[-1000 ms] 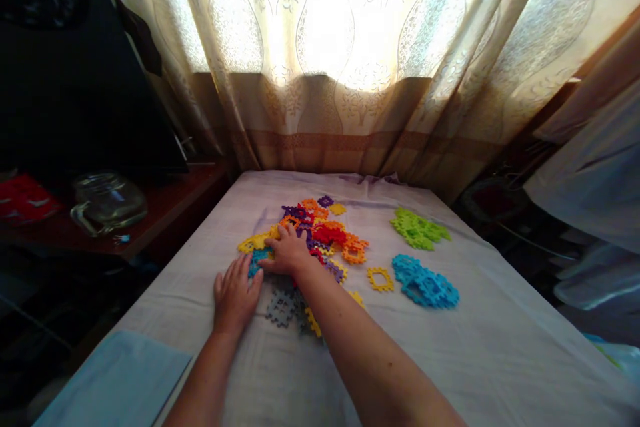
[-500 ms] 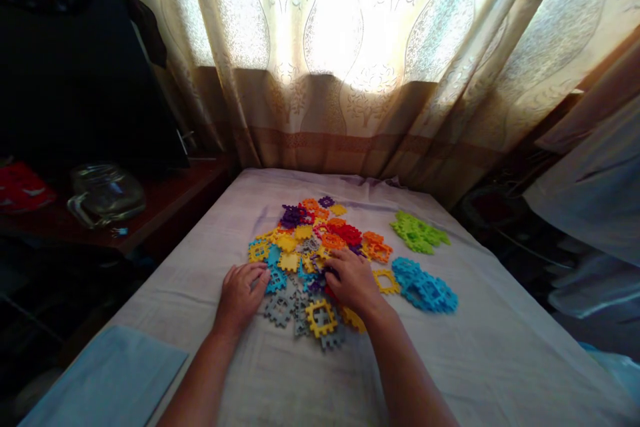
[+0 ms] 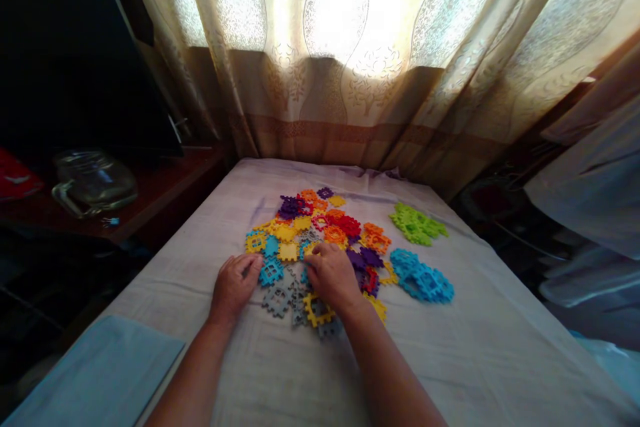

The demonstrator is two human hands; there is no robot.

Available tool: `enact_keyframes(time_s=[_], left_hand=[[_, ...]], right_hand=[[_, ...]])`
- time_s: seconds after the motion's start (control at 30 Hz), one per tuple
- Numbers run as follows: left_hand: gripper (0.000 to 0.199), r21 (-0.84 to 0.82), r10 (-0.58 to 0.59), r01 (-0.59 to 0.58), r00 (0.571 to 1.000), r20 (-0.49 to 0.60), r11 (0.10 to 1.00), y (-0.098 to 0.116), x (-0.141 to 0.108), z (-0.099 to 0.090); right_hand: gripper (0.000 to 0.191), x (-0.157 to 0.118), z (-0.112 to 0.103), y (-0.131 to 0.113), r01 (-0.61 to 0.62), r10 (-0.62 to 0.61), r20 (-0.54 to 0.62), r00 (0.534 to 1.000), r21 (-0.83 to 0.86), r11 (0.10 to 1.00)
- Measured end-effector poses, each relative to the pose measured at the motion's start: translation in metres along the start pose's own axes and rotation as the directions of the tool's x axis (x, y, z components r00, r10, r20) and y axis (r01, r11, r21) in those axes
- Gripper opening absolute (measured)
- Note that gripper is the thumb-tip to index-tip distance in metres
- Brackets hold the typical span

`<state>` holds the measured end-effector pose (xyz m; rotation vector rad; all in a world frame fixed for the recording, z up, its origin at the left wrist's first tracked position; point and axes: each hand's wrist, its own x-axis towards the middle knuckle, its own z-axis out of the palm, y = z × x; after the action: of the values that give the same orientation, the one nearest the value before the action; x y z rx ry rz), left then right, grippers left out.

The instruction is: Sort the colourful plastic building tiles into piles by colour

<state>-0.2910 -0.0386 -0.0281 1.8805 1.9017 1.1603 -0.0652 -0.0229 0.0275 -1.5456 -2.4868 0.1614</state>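
Mixed pile of notched interlocking plastic tiles (image 3: 302, 223) lies at mid-table, directly in front of both hands; colours overlap, with yellow at the centre, dark purple tiles (image 3: 289, 207) at the far left, red tiles (image 3: 346, 224) and orange tiles (image 3: 375, 238) toward the right. Right hand (image 3: 333, 278) is over the near side of the pile, fingers bent down and drawn close together; cannot tell whether a tile is pinched, as the hand covers the fingertips' contact. A yellow square frame tile (image 3: 320, 322) lies just below that hand, on grey pieces. Left hand (image 3: 234, 288) rests at the pile's left edge, fingers loosely curled in a narrow grip beside an openwork blue tile (image 3: 271, 271); cannot tell whether it touches or holds it. Right of the pile, apart from it: a blue tile heap (image 3: 423, 278) and, farther back, a lime-green tile heap (image 3: 417, 224). All lie on a pale tablecloth (image 3: 480, 347). Beyond: patterned curtain (image 3: 320, 107), backlit; at left, a glass jug (image 3: 100, 180) on a dark reddish surface (image 3: 197, 170).
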Motion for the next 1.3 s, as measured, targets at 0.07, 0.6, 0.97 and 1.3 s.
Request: enact_keyframes(time_s=[0.07, 0.6, 0.97, 1.3], left_hand=[[0.039, 0.002, -0.002, 0.002, 1.000, -0.001, 1.000, 0.000, 0.000, 0.000], [0.037, 0.004, -0.010, 0.010, 1.000, -0.027, 1.000, 0.000, -0.002, 0.003], [0.039, 0.014, -0.014, 0.014, 1.000, -0.016, 1.000, -0.003, 0.001, 0.001], [0.041, 0.059, -0.001, 0.001, 1.000, 0.002, 0.998, 0.000, 0.004, -0.004]], right_hand=[[0.028, -0.001, -0.001, 0.010, -0.090, 0.089, -0.051, 0.995, -0.009, 0.996], [0.019, 0.007, 0.016, -0.006, -0.184, 0.183, -0.017, 0.983, -0.024, 0.983], [0.026, -0.009, -0.034, 0.034, -0.342, 0.360, -0.107, 0.927, 0.157, 0.927], [0.036, -0.060, -0.067, 0.143, -0.807, 0.808, -0.122, 0.577, 0.066, 0.586]])
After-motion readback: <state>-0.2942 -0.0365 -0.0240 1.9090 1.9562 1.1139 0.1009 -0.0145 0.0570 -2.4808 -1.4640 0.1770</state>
